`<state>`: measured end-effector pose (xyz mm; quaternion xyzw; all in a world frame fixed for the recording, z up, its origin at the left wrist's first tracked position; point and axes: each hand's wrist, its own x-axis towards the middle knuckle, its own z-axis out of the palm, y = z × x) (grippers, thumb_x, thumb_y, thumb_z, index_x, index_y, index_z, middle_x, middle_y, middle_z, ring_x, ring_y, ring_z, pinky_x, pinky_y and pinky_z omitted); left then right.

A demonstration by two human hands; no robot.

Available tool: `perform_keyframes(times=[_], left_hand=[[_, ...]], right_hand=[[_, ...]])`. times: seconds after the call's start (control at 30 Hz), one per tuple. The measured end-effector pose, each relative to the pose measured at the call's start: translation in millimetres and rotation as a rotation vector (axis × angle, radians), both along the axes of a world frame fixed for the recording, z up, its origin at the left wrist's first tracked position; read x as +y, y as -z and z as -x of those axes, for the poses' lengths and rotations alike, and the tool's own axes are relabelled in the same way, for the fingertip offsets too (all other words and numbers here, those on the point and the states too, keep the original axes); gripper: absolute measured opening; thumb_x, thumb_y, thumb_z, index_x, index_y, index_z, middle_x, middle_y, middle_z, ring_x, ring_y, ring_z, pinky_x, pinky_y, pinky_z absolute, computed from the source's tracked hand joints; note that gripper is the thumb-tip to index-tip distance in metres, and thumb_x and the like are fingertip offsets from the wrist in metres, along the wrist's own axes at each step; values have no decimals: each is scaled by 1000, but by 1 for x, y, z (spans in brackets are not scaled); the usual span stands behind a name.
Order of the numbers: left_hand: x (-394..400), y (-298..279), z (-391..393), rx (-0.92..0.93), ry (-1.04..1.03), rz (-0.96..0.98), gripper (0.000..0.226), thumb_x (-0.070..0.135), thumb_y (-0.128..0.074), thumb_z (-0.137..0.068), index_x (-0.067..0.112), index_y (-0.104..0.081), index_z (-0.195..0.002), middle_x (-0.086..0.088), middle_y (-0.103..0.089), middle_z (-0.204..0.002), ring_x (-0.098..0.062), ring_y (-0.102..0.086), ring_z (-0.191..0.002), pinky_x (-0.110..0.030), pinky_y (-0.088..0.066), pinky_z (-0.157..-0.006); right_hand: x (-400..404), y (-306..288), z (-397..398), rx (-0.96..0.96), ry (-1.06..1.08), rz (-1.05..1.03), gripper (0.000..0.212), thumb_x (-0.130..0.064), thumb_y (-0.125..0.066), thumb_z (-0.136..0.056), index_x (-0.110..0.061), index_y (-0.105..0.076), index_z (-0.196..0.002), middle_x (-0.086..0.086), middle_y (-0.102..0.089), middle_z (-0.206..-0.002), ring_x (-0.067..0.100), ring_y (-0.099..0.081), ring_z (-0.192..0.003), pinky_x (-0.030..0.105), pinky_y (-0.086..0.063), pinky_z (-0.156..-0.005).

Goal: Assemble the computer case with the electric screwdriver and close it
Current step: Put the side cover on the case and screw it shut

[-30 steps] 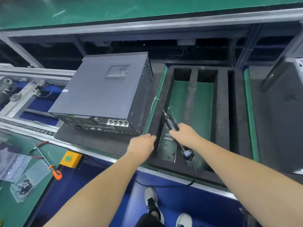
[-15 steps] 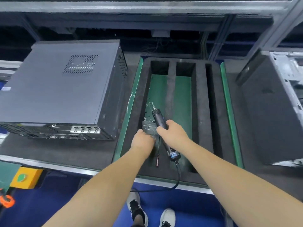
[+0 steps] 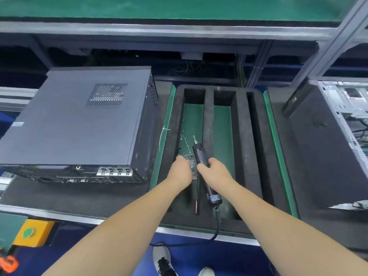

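A closed dark grey computer case (image 3: 79, 124) lies on its side on black foam at the left. To its right sits a black foam tray (image 3: 242, 148) with green-floored slots. My right hand (image 3: 216, 172) grips a black electric screwdriver (image 3: 201, 156) over the tray's left slot, bit pointing away, its cord trailing over the front edge. My left hand (image 3: 180, 172) reaches into the same slot, its fingers on a small clear bag or box of parts (image 3: 191, 163); whether they pinch it is hidden.
A thin dark-handled hand screwdriver (image 3: 196, 198) lies in the slot under my wrists. An open case (image 3: 346, 124) with bare metal insides stands at the right. A yellow box with a green button (image 3: 32, 233) sits at the bench's front left. A shelf rail (image 3: 179, 31) runs overhead.
My left hand moved off the tray's front edge into the left slot, onto the clear parts bag. My right hand shifted the electric screwdriver slightly. My view swung right, then held.
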<state>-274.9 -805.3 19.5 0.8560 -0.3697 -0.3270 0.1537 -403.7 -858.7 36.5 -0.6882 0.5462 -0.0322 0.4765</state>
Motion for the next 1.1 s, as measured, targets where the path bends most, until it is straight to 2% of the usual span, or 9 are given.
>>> perform_keyframes(times=[0.17,0.3,0.47,0.53,0.67,0.77,0.93,1.0,1.1], left_hand=[[-5,-23,-13,548,-456,293,33,21,-29,-107,9,-53,-88,-7,-65,-81,-23,-47,-67,-33,-39,-66],[-4,-28,-17,777,-657,408,29,26,-36,-108,10,-53,-91,-4,-58,-71,-13,-42,-54,-26,-37,-48],[3,-28,-24,1009,-766,487,23,23,-48,-108,8,-57,-93,-1,-59,-65,-10,-44,-52,-24,-39,-49],[9,-27,-27,906,-646,427,18,17,-50,-105,7,-62,-96,-2,-64,-70,-11,-48,-56,-26,-42,-53],[30,-19,-25,210,12,120,26,20,-46,-96,15,-66,-80,0,-73,-77,-15,-61,-66,-30,-47,-64],[33,-19,-26,-47,217,25,20,22,-52,-94,18,-67,-82,2,-69,-83,-23,-65,-81,-35,-55,-72],[15,-23,-33,-136,212,19,31,21,-56,-93,13,-60,-62,-3,-63,-71,-24,-53,-65,-31,-48,-61],[8,-25,-34,-144,108,87,28,18,-51,-92,10,-62,-67,-9,-66,-72,-24,-49,-62,-31,-48,-58],[-8,-28,-40,-134,-109,248,25,11,-49,-96,13,-70,-82,-4,-70,-78,-26,-64,-70,-38,-58,-67]], right_hand=[[6,-2,4,5,9,-13,22,-42,-53,-92,-20,-53,-90,-1,-60,-82,16,-54,-67,33,-38,-59],[12,-3,5,-6,-11,-16,24,-43,-52,-91,-20,-55,-94,-1,-62,-84,16,-55,-68,32,-39,-59],[17,-1,5,-21,-10,-13,23,-43,-51,-91,-20,-55,-92,-1,-61,-82,16,-55,-67,32,-38,-57],[17,2,5,-33,17,-26,23,-43,-51,-92,-20,-56,-93,0,-62,-83,16,-56,-68,32,-39,-58],[16,4,4,-45,67,-26,29,-46,-49,-87,-18,-57,-92,0,-62,-81,17,-55,-67,33,-42,-60],[12,1,-5,11,23,29,31,-49,-51,-83,-20,-56,-89,0,-64,-82,17,-57,-66,31,-39,-56],[1,1,-12,25,30,48,24,-45,-54,-87,-21,-55,-89,-1,-63,-81,17,-57,-65,31,-38,-55],[0,4,-11,-14,82,12,25,-46,-52,-85,-21,-55,-85,-4,-60,-75,17,-54,-62,31,-37,-56],[-1,8,-8,-59,127,4,26,-50,-48,-77,-24,-48,-76,-11,-52,-61,11,-46,-52,30,-33,-53]])
